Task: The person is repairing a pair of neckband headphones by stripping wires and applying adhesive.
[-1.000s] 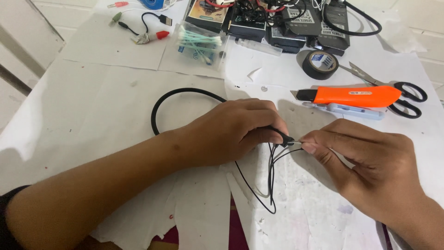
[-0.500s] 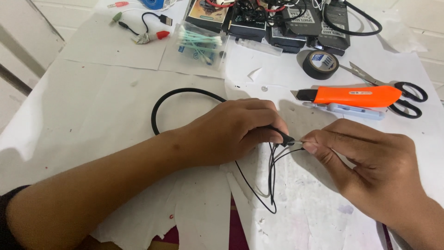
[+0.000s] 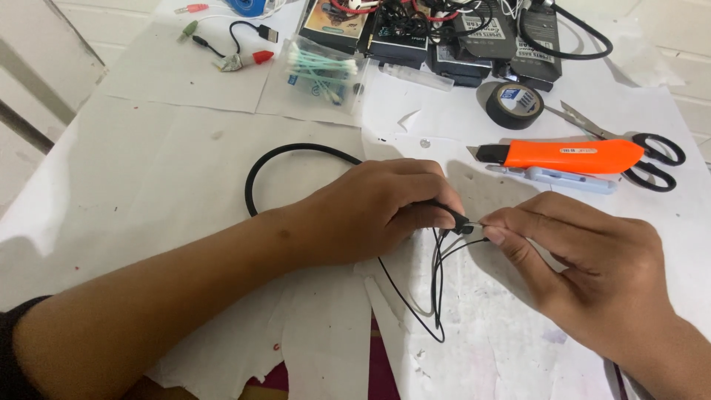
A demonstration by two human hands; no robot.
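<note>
My left hand is closed around the end of a thick black cable, which loops out to the left behind it. The cable's stripped tip pokes out between thumb and forefinger at the middle of the view. My right hand pinches a thin black wire right at that tip, fingertips nearly touching those of the left hand. Thin wires hang from the tip in a narrow loop toward me over the white paper covering the table.
An orange utility knife lies just beyond my right hand, with black-handled scissors and a roll of black tape behind it. At the back are dark boxes and chargers, a bag of cotton swabs, and small connectors.
Almost nothing differs; both hands stay at the cable tip, with only slight finger movement of the right hand on the thin wire.
</note>
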